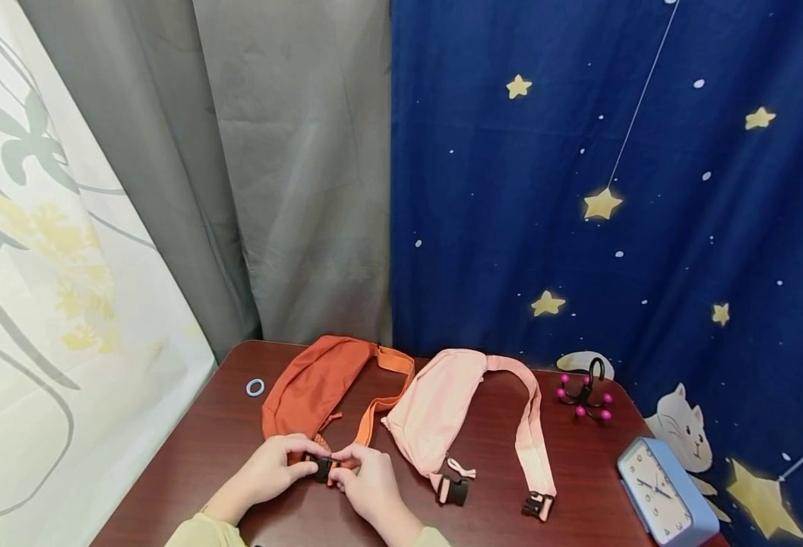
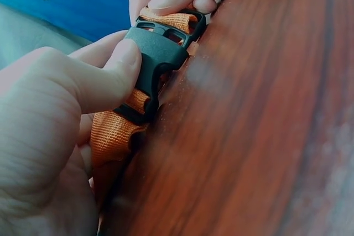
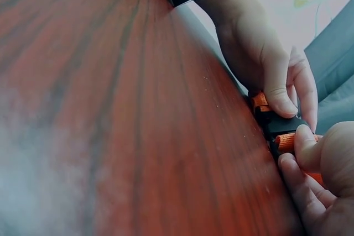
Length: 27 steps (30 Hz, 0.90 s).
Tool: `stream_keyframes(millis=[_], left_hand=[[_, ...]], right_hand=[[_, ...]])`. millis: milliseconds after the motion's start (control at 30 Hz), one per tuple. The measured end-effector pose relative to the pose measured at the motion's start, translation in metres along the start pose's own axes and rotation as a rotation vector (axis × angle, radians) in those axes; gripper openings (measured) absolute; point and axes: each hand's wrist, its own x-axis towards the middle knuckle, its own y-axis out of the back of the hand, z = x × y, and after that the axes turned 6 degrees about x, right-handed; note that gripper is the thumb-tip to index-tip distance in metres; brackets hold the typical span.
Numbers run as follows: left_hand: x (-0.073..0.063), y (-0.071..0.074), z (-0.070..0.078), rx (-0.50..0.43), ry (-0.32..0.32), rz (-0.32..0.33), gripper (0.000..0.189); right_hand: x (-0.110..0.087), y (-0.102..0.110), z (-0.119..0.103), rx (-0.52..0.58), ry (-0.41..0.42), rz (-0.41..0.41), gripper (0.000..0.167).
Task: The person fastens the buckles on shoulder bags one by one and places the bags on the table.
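Note:
An orange-red waist bag (image 1: 319, 384) lies at the left of the table, its orange strap (image 1: 367, 422) looping round to a black side-release buckle (image 2: 155, 53). My left hand (image 1: 267, 471) pinches the buckle's socket half, thumb on top of it. With thumb and fingers my right hand (image 1: 374, 486) grips the other half where the orange webbing (image 2: 171, 19) threads through. In the left wrist view the two halves sit together, prongs inside the socket. To the right lies a pink waist bag (image 1: 435, 410), its black buckle halves (image 1: 452, 491) apart.
A light blue ring (image 1: 255, 387) lies at the back left of the table (image 1: 189, 463). Toward the right are a black hook rack (image 1: 586, 391) with pink tips and a blue alarm clock (image 1: 668, 494). Curtains (image 1: 305, 190) hang behind the table.

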Motion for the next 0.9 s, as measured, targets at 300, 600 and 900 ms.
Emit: stream_keyframes(millis=[300,600,900], left_hand=[[0.0005,-0.0005,0.0006,0.006,-0.007,0.018,0.021],[0.0017,-0.0021,0.003,-0.002,0.002,0.007,0.019],[0.0007,-0.0024,0.0028,-0.01,-0.011,0.011,0.019]], right_hand=[[0.002,-0.0052,0.0002,0.004,-0.014,0.014,0.017],[0.003,-0.0085,0.002,0.025,-0.011,0.021,0.014],[0.0021,-0.0082,0.0005,0.041,-0.01,0.017,0.015]])
